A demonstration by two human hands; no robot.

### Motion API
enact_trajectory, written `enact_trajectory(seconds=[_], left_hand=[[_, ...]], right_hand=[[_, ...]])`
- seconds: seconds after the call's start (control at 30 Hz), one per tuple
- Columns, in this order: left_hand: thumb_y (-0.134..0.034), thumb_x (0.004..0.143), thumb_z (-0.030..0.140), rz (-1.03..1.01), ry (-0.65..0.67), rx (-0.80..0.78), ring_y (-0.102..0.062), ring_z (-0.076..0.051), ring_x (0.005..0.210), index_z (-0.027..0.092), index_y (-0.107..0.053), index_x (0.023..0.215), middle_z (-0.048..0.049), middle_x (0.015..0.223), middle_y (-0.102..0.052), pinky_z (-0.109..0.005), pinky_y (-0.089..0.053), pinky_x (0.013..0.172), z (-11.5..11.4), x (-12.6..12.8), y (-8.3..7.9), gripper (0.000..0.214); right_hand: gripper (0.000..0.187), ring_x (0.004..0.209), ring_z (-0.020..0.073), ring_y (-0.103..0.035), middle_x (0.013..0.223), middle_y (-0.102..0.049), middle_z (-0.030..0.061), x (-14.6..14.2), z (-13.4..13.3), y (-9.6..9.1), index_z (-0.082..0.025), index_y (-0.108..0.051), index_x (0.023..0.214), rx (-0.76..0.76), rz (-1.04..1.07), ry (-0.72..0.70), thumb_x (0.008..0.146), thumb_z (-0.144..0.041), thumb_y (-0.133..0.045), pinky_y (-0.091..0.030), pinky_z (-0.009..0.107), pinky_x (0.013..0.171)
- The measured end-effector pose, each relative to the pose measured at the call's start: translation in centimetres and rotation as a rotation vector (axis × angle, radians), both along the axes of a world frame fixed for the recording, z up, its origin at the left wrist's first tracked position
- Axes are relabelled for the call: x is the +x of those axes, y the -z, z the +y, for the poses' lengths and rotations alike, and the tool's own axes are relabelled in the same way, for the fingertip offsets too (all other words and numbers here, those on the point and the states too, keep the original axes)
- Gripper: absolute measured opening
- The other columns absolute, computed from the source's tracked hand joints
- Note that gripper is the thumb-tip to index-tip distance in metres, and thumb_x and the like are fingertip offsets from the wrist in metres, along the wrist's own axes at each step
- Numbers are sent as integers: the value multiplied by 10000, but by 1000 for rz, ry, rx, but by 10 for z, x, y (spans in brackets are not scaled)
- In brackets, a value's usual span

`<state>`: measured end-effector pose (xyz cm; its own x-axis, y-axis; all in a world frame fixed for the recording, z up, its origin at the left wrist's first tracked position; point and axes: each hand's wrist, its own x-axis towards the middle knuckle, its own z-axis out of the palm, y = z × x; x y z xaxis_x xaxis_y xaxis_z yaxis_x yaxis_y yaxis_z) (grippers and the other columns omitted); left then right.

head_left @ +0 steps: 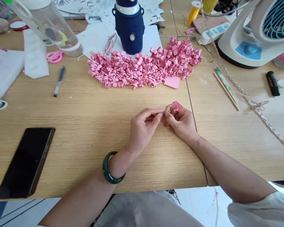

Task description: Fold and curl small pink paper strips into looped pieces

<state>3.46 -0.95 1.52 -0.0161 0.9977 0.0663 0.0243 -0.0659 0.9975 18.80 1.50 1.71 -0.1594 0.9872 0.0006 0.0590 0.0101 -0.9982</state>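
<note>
My left hand (143, 127), with a dark green bangle (107, 168) on its wrist, is closed in a pinch; what lies between its thumb and forefinger is too small to make out. Its fingertips meet those of my right hand (181, 123) just above the table. A small pink paper piece (178, 106) with a curled, looped end is held in my right fingers, its flat part sticking up behind them. Beyond both hands lies a long heap of curled pink paper strips (132, 71). One flat pink paper square (172, 82) rests at the heap's near edge.
Behind the heap stands a dark blue bottle (130, 30). Pink scissors (55, 56), a pen (59, 81), a clear bottle (61, 34) and a phone (25, 162) are on the left. To the right are a fan (241, 41), a braided cord (246, 94), sticks (226, 90) and a black marker (273, 83).
</note>
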Motion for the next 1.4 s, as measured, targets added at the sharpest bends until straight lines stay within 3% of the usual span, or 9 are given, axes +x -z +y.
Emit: enact_trajectory(seconds=[0.2,0.5,0.73,0.97,1.2,1.4], left_hand=[[-734,880,260,23,-18,81,-711,-141,827,194,-803,892,-33,906,-772,-233,-589,761,0,-1,0,96],[-728,848,257,174,-82,82,-674,-124,686,192,-723,764,-8,777,-754,-233,-546,672,3,-4,-1,106],[-739,766,217,154,-154,24,-624,-103,578,194,-673,704,21,681,-728,-216,-508,586,3,0,-2,93],[-732,795,185,286,-245,178,-612,-103,599,188,-670,720,13,708,-704,-229,-516,619,2,3,3,97],[-663,908,191,284,-140,329,-666,-123,732,170,-725,817,-27,796,-726,-216,-544,667,-3,4,1,112],[-644,949,237,157,-92,201,-713,-140,830,172,-763,928,-56,928,-767,-220,-587,721,-1,4,2,138]], right_hand=[[314,500,75,-481,644,-558,-46,-1,0,-3,-217,-568,785,-31,45,-48,833,-431,-794,-422,230,453],[245,518,82,-534,666,-617,-27,0,-2,0,-189,-640,828,-8,2,-29,816,-357,-817,-452,229,493],[232,529,90,-540,649,-616,-28,0,-4,-2,-183,-661,829,14,26,-61,843,-365,-803,-470,231,501],[128,662,122,-632,818,-727,30,-3,-9,6,-192,-724,902,206,-73,5,886,-310,-769,-530,249,588],[210,638,120,-574,746,-664,-4,-2,-6,2,-206,-674,828,223,-167,63,805,-349,-827,-511,258,594],[216,586,105,-551,720,-625,-16,-1,-2,2,-208,-615,799,81,-73,18,808,-342,-785,-459,240,527]])
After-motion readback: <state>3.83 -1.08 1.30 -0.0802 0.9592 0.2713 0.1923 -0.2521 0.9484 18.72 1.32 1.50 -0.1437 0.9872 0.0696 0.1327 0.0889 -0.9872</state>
